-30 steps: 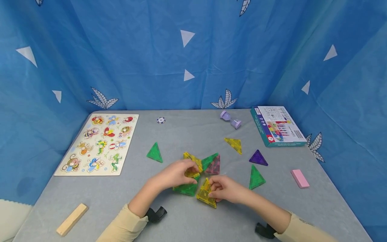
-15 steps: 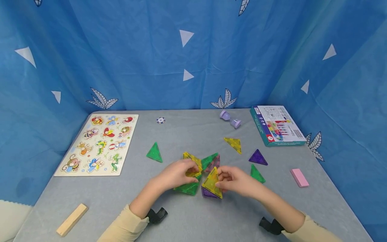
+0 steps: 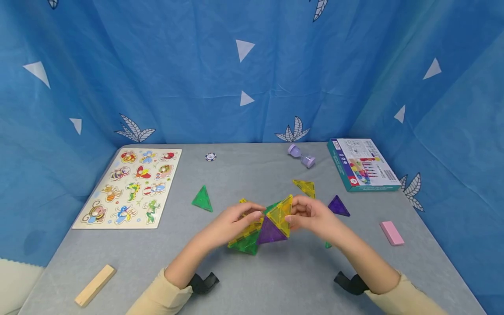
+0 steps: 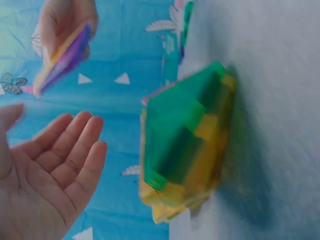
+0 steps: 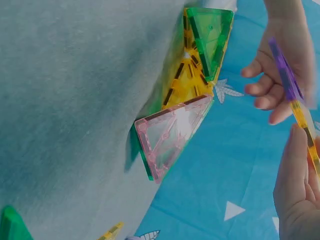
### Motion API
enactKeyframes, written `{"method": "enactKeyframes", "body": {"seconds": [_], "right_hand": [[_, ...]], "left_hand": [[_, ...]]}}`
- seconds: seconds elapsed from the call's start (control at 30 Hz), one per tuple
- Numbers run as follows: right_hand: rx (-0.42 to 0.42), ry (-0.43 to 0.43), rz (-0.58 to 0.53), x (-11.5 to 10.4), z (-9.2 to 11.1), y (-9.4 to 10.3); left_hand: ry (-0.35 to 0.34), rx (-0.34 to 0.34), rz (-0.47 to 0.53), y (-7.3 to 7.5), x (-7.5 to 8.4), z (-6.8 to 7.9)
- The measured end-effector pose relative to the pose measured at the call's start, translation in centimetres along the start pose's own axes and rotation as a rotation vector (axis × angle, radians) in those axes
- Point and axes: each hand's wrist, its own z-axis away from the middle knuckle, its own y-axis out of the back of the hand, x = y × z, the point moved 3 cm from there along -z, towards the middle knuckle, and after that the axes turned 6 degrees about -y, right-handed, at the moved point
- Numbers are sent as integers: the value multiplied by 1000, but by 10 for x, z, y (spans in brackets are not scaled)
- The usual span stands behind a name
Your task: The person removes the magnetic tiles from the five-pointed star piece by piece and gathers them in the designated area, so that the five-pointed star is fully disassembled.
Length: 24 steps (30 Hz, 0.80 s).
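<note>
My right hand pinches a yellow triangular magnetic tile between thumb and fingers. A purple triangular tile is joined edge to edge with it, and the pair is held above the table. Free of any tile, my left hand has its palm turned up and fingers loosely spread; in the head view it is over the built shape. That shape stands on the table, made of green tiles, yellow tiles and a pink tile. In the head view the hands and held tiles partly hide it.
Loose triangles lie around: green left, yellow and purple right. An insect puzzle board, wooden block, poker chip, purple hourglass, teal box and pink block lie farther out.
My right hand has lifted the joined yellow and purple tiles and moved them away from me, bringing the purple one into view. My left hand has shifted slightly and its fingers have spread.
</note>
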Motion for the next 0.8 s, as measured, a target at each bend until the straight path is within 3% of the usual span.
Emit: {"method": "enactKeyframes", "body": {"seconds": [0.13, 0.33, 0.57, 0.7, 0.8], "right_hand": [[66, -29, -97, -1, -9, 4], [137, -64, -195, 0, -24, 10], [173, -44, -226, -3, -42, 19], [248, -24, -285, 1, -62, 41], [294, -73, -298, 12, -83, 63]], "left_hand": [[62, 51, 199, 1, 2, -1], [113, 158, 298, 9, -3, -6], [137, 204, 211, 30, -7, -15], [193, 270, 128, 51, -21, -24], [241, 305, 91, 69, -38, -37]]}}
